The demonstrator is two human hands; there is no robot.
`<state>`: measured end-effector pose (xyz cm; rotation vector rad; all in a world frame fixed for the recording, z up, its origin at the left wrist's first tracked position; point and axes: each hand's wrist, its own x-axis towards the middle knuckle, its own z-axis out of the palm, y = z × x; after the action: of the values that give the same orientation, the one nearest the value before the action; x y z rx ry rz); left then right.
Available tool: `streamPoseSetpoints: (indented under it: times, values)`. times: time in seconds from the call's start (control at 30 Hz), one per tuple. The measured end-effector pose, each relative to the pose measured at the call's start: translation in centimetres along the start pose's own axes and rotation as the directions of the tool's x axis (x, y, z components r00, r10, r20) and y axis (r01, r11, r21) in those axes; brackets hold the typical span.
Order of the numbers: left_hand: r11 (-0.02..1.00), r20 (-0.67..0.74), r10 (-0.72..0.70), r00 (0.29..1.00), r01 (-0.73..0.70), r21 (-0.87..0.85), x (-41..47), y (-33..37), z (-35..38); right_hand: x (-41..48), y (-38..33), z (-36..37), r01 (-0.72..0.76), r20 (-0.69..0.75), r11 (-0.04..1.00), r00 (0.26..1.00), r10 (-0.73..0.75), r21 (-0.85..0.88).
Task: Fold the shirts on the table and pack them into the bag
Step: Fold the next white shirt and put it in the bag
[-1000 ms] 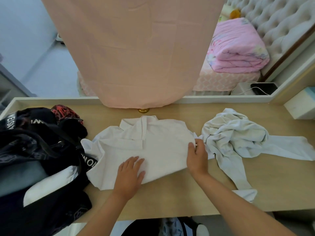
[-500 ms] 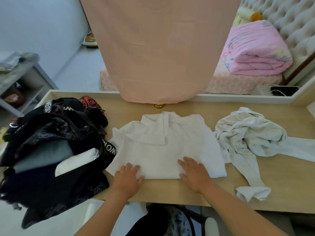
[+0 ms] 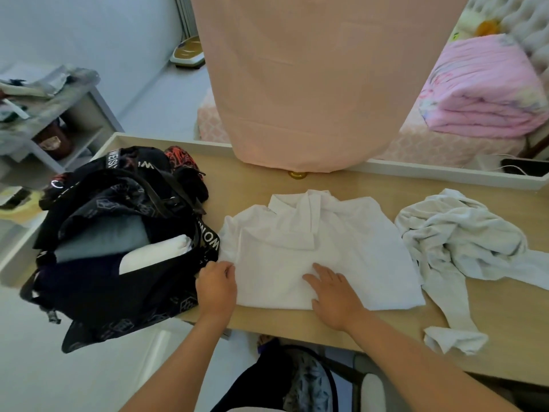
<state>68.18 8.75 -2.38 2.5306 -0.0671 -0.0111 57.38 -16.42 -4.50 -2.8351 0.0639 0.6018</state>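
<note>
Shirt (image 3: 341, 248): left edge newly between curled left hand (image 3: 216, 285) fingers, right hand (image 3: 334, 294) spread flat atop.

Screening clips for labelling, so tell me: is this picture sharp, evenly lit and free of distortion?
Head view: soft, even light with no glare or hard shadows; the white shirt looks slightly washed out, its creases faint; the wide-angle lens skews the table edges; overall mildly soft, with no motion smear.

White shirt (image 3: 320, 254), black cube-patterned bag (image 3: 118, 263), pale wood table (image 3: 490, 322), pink quilt (image 3: 487, 90).
</note>
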Motion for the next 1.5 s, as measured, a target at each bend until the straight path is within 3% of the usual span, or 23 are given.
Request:
streamPoseSetpoints:
  times: [0.13, 0.2, 0.27, 0.3, 0.37, 0.47, 0.53, 0.7, 0.8, 0.87, 0.9, 0.97, 1.03, 1.1, 1.17, 1.2, 1.27, 1.33, 1.37, 1.43, 1.5]
  values:
    - [0.942, -0.063, -0.141, 0.988, 0.114, -0.315, -1.0, 0.9, -1.8, 0.4, -0.9, 0.1, 0.041, -0.01, 0.998, 0.999, -0.041, 0.039]
    - [0.952, -0.028, -0.216, 0.976, 0.204, -0.226, -1.9, -0.5, -2.2, 0.3, -0.8, 0.2, 0.048, -0.026, 0.999, 0.999, -0.047, 0.02]
    - [0.972, 0.053, -0.235, 0.971, 0.232, 0.045, -2.8, -2.8, -2.1, 0.3, -0.5, 0.2, 0.046, -0.047, 0.999, 0.998, -0.046, -0.004]
    - [0.965, 0.058, -0.198, 0.979, 0.183, 0.19, -3.1, -3.4, -1.9, 0.4, -0.4, 0.1, 0.041, -0.057, 0.999, 0.998, -0.041, -0.005]
    - [0.956, 0.044, -0.031, 0.999, 0.017, 0.292, -2.9, -3.5, -1.2, 1.0, -0.1, -0.3, 0.035, -0.066, 0.999, 0.997, -0.036, -0.005]
    - [0.914, 0.097, 0.346, 0.933, -0.358, 0.192, -0.7, 0.4, 0.7, 2.3, 0.4, -1.2, 0.021, -0.056, 1.0, 0.998, -0.019, 0.02]
    - [0.858, 0.23, 0.47, 0.852, -0.502, 0.11, 1.4, 3.7, 2.2, 3.3, 0.7, -2.0, 0.005, -0.051, 0.999, 0.999, -0.002, 0.045]
    - [0.777, 0.485, 0.429, 0.762, -0.586, 0.231, 5.9, 7.4, 7.3, 5.4, 2.0, -3.7, -0.03, -0.118, 0.992, 0.992, 0.045, 0.121]
    - [0.771, 0.546, 0.362, 0.756, -0.572, 0.28, 7.9, 7.7, 8.5, 6.9, 3.2, -4.1, -0.058, -0.175, 0.99, 0.981, 0.08, 0.126]
    - [0.838, 0.466, 0.386, 0.796, -0.514, 0.183, 8.7, 7.9, 7.9, 7.8, 3.9, -4.5, -0.082, -0.24, 0.99, 0.965, 0.108, 0.118]
    - [0.893, 0.362, 0.384, 0.849, -0.442, 0.088, 9.1, 8.3, 7.1, 8.4, 4.2, -4.7, -0.097, -0.279, 0.989, 0.952, 0.126, 0.115]
    - [0.976, 0.088, 0.21, 0.974, -0.204, -0.071, 10.6, 8.8, 4.5, 9.5, 4.7, -5.3, -0.138, -0.377, 0.985, 0.911, 0.168, 0.105]
    - [0.995, -0.134, 0.016, 0.991, -0.029, -0.096, 13.4, 8.1, 2.3, 10.7, 5.0, -6.0, -0.176, -0.426, 0.978, 0.88, 0.209, 0.115]
    - [0.996, -0.154, -0.081, 0.985, 0.084, 0.014, 16.3, 6.7, 0.7, 11.9, 5.2, -6.5, -0.203, -0.409, 0.972, 0.882, 0.234, 0.117]
    - [0.967, -0.103, -0.098, 0.99, 0.119, 0.225, 18.2, 5.4, 0.7, 12.9, 5.4, -7.0, -0.224, -0.408, 0.97, 0.88, 0.243, 0.095]
    - [0.949, -0.062, -0.05, 0.997, 0.066, 0.309, 18.6, 5.2, 1.1, 13.4, 5.6, -7.2, -0.231, -0.428, 0.968, 0.869, 0.249, 0.095]
    - [0.912, 0.048, 0.227, 0.973, -0.229, 0.341, 18.8, 5.8, 2.6, 14.2, 6.1, -7.9, -0.239, -0.473, 0.964, 0.841, 0.264, 0.112]
    - [0.766, 0.197, 0.525, 0.828, -0.56, 0.315, 18.5, 6.7, 4.7, 15.2, 7.3, -8.9, -0.25, -0.495, 0.959, 0.821, 0.284, 0.135]
    - [0.716, 0.305, 0.565, 0.767, -0.639, 0.28, 18.4, 6.9, 5.6, 15.6, 8.1, -9.5, -0.259, -0.486, 0.953, 0.82, 0.303, 0.157]
    - [0.736, 0.52, 0.433, 0.736, -0.622, 0.268, 18.6, 6.6, 7.1, 16.5, 9.8, -10.6, -0.29, -0.425, 0.94, 0.84, 0.339, 0.177]
    - [0.764, 0.637, 0.237, 0.733, -0.546, 0.344, 19.1, 5.3, 7.9, 17.4, 11.5, -11.3, -0.323, -0.312, 0.938, 0.885, 0.345, 0.122]
